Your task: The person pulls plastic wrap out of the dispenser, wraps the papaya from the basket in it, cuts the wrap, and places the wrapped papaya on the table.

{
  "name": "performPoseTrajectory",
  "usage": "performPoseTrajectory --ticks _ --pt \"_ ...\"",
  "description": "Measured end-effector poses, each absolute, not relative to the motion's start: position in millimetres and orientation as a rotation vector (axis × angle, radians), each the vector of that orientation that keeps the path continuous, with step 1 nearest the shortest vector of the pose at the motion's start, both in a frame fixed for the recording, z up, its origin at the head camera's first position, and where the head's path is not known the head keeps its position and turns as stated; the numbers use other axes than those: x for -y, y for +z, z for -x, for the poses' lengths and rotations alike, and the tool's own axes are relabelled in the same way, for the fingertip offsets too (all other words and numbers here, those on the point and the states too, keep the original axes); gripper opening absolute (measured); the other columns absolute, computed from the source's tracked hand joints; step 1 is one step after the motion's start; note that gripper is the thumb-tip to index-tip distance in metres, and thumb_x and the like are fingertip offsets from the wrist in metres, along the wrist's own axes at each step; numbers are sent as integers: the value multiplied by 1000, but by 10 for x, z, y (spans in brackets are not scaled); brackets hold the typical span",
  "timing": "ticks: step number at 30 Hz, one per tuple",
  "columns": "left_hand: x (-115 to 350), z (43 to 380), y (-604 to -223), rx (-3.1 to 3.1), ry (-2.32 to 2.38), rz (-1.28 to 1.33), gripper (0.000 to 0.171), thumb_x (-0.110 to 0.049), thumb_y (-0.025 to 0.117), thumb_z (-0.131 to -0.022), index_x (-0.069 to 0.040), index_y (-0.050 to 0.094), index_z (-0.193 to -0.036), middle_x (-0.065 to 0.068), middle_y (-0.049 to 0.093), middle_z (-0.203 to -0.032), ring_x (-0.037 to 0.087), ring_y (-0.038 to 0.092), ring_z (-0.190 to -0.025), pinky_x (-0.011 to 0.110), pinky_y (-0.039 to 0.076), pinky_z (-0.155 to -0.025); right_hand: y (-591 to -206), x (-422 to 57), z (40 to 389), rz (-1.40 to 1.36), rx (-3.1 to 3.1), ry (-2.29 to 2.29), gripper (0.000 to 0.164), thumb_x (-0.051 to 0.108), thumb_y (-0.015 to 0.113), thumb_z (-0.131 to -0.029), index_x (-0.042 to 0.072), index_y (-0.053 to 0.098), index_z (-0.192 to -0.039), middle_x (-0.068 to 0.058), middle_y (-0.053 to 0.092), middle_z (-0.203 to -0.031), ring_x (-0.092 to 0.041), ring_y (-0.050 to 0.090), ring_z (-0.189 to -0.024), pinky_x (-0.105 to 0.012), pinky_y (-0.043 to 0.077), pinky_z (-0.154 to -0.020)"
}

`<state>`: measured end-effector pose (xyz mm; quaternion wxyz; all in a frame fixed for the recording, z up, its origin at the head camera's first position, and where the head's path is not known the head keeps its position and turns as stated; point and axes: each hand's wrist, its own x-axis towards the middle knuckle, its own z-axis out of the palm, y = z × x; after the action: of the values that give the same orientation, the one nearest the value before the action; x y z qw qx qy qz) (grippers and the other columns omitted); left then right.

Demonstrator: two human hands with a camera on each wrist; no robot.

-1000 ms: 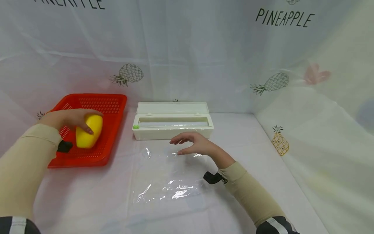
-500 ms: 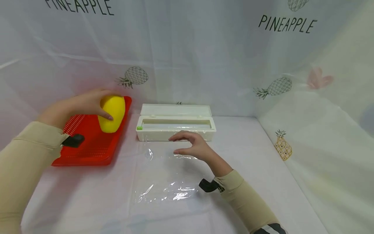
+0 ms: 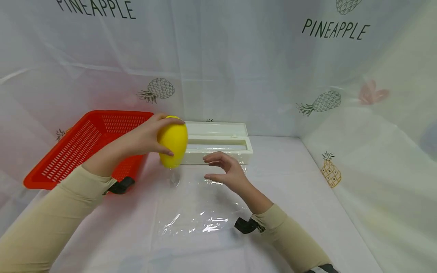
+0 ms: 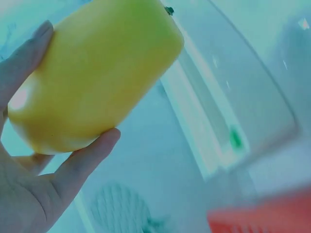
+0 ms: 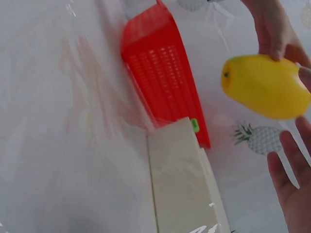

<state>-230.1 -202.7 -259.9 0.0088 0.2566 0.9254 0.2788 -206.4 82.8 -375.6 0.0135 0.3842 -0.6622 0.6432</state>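
Observation:
My left hand (image 3: pixel 141 138) grips a smooth yellow fruit (image 3: pixel 174 140), mango-like in shape, with a small dark green stem end visible in the left wrist view. Thumb and fingers lie on opposite sides of it. The fruit is in the air in front of the left end of a white cling film dispenser (image 3: pixel 218 156), hiding that end in the head view. A clear sheet of cling film (image 3: pixel 191 206) spreads from the dispenser over the table. Over the film's upper right part my right hand (image 3: pixel 229 172) hovers, fingers bent apart from the thumb, holding nothing.
A red plastic basket (image 3: pixel 73 151) with slotted walls stands at the left, partly behind my left arm. The dispenser's lid (image 3: pixel 218 129) is raised at the back. A white pineapple-print cloth (image 3: pixel 239 68) hangs behind and to the right.
My left hand has lifted the yellow fruit out of the red basket and carried it right, to the dispenser's left end. The right hand has stayed nearly in place. The head view has shifted slightly.

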Motion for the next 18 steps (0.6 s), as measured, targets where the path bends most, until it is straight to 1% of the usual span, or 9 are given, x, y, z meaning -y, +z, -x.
performPoseTrajectory --ticks 3,6,10,14,18 --pt "1847 2226 -2665 -2856 975 -853 84 -16 91 -67 -26 49 -139 14 35 -141 38 43 -118 56 51 -86 -3812 -808 2030 -1111 2009 2087 45 -12 79 -73 -8 56 -111 -21 54 -125 -33 53 -117 -46 46 -99" --pt "1699 2160 -2728 -2849 1060 -895 84 -19 92 -67 -26 49 -139 12 36 -141 36 42 -119 54 52 -87 -3838 -783 1978 -1053 1986 2130 51 -14 79 -72 -9 49 -113 -21 47 -130 -34 49 -119 -46 46 -98" --pt "1523 2052 -2804 -2827 1203 -874 85 -18 92 -66 -24 48 -138 10 35 -143 34 43 -120 49 54 -83 -3867 -743 1912 -992 1992 2141 62 -15 79 -71 -5 40 -119 -17 40 -136 -31 47 -122 -43 47 -98" --pt "1387 1973 -2886 -2777 1351 -795 85 -17 91 -68 -24 46 -139 10 34 -142 33 44 -121 45 56 -80 -3892 -734 1850 -884 2036 2081 71 -14 81 -70 0 36 -123 -11 39 -139 -28 48 -121 -38 48 -97" --pt "1318 1932 -2984 -2759 1426 -695 85 -19 90 -70 -26 43 -141 11 33 -141 33 43 -119 44 56 -81 -3901 -773 1826 -820 2063 2033 73 -12 81 -70 3 37 -125 -10 40 -139 -27 50 -118 -36 50 -95"
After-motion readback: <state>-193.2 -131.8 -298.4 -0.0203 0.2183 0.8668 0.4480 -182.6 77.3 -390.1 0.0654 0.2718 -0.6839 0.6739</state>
